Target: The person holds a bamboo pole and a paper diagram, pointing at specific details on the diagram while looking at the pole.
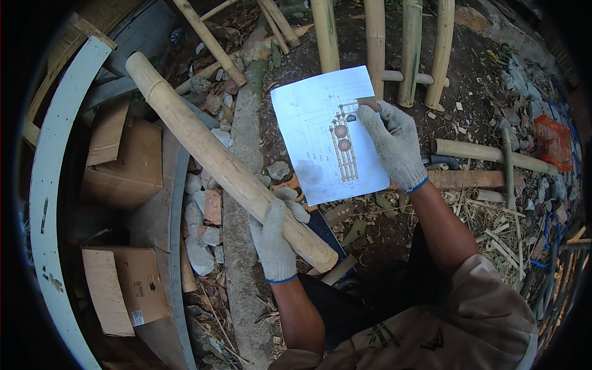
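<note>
My left hand (274, 237), in a pale knitted glove with a blue cuff, is closed round a thick bamboo pole (203, 145) near its lower end. The pole slants up to the far left. In my right hand (394, 142), gloved the same way, the right edge of a white paper sheet (296, 117) is pinched. The sheet carries a drawing of a bamboo frame with dimension lines and round shapes. Under the sheet's lower left corner an orange object (290, 184) shows only in part. A dark blue flat thing (324, 231) lies below the pole, partly hidden.
Upright bamboo posts (410, 55) joined by a crossbar stand at the far side. Cut bamboo (493, 155) lies to the right, near an orange plastic crate (553, 143). Two cardboard boxes (123, 166) sit at left, beside a stone curb (240, 265) and loose rubble (197, 240).
</note>
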Motion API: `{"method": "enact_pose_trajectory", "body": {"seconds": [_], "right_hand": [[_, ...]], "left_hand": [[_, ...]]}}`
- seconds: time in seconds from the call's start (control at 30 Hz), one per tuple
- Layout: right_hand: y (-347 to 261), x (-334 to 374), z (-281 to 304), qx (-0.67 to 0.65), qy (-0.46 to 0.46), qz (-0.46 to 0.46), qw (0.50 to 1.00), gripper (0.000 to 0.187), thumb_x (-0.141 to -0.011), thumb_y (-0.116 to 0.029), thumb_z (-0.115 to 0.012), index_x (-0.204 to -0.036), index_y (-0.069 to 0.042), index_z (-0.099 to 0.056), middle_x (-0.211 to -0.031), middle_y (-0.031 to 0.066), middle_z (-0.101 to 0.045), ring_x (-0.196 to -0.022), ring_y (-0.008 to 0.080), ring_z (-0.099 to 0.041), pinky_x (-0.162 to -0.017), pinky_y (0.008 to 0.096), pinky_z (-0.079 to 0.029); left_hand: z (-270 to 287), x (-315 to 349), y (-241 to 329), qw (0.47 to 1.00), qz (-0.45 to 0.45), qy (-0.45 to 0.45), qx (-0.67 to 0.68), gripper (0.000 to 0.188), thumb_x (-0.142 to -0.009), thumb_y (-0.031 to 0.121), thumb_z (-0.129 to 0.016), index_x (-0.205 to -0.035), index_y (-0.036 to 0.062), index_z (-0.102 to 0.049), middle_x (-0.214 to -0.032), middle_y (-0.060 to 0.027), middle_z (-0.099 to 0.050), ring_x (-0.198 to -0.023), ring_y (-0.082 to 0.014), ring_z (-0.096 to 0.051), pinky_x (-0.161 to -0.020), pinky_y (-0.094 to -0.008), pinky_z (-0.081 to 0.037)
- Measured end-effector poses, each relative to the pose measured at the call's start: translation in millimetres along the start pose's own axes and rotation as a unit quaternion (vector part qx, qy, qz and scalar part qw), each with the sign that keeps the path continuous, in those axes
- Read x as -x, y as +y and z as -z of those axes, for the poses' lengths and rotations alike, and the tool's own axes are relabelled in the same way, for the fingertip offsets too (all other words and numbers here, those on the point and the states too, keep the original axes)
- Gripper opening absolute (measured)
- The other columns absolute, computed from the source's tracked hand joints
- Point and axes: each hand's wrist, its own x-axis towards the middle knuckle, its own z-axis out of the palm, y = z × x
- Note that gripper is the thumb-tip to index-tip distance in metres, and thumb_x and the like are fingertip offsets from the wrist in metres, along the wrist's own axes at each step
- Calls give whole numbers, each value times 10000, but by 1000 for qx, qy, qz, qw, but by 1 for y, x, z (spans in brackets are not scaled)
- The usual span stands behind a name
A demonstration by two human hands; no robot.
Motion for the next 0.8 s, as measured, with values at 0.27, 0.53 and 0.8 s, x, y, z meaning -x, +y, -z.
{"method": "enact_pose_trajectory", "body": {"seconds": [0.27,0.53,0.8], "right_hand": [[-1,0,-1,2,-6,1,1000,290,-987,-260,-603,-1118,-12,-676,-929,-4,-654,-834,57,-550,-742,238,-457],[1,-1,0,1,-2,-2,1000,288,-984,-257,-609,-1118,-13,-679,-923,-5,-657,-828,57,-551,-744,242,-460],[1,-1,3,5,-2,5,1000,286,-984,-265,-610,-1108,-18,-683,-921,-11,-653,-832,54,-546,-748,240,-457]], "left_hand": [[2,-1,-2,1000,-2,-17,11,402,-881,143,-651,-1183,-71,-494,-982,-172,-639,-680,-199,-629,-587,-342,-539],[6,-3,-5,1000,-3,-25,3,397,-880,154,-651,-1169,-72,-500,-987,-169,-641,-684,-192,-628,-588,-340,-541],[-4,2,0,1000,-12,-5,-5,409,-885,146,-639,-1195,-69,-481,-985,-171,-641,-687,-187,-626,-588,-336,-539]]}}
